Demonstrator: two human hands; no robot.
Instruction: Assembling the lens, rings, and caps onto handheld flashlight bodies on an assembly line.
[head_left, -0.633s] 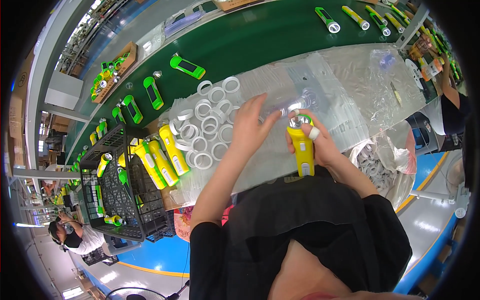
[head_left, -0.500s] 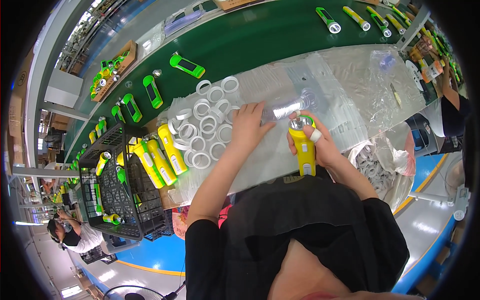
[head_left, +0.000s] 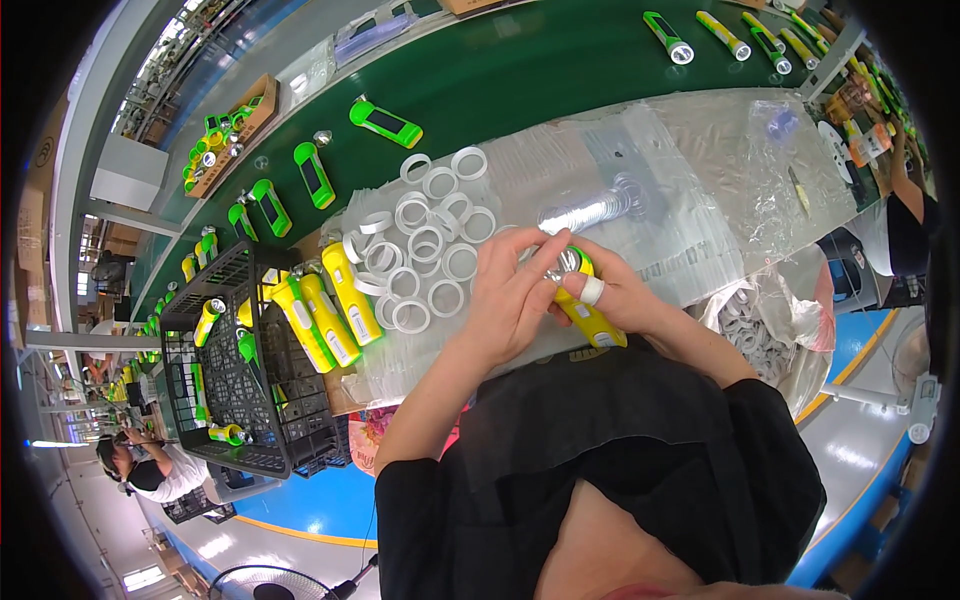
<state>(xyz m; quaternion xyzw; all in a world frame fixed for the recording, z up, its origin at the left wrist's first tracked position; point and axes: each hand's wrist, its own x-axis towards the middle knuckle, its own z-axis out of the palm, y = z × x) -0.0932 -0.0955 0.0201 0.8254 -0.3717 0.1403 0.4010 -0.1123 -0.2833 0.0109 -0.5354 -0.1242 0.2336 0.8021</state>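
My right hand [head_left: 625, 290], with a white wrap on one finger, is closed around a yellow and green flashlight [head_left: 597, 322], tilted in front of my chest. My left hand [head_left: 512, 290] is at the flashlight's shiny reflector end, fingers bent and thumb pressed in close. Anything thin between those fingers is hidden. Just beyond my hands a row of clear round discs [head_left: 590, 212] lies on the plastic-covered bench. Many white rings [head_left: 422, 243] are spread to the left of my left hand.
Yellow flashlights [head_left: 352, 292] lie beside a black crate [head_left: 285, 440] at the left. Green flashlights [head_left: 388, 122] rest on the green conveyor belt [head_left: 540, 65] at the back. A bag of white rings [head_left: 752, 330] hangs at the right. Other people work at both sides.
My left hand has moved right and nearer, from the end of the clear disc row to the flashlight's head. The flashlight has tilted, its head now toward my left hand.
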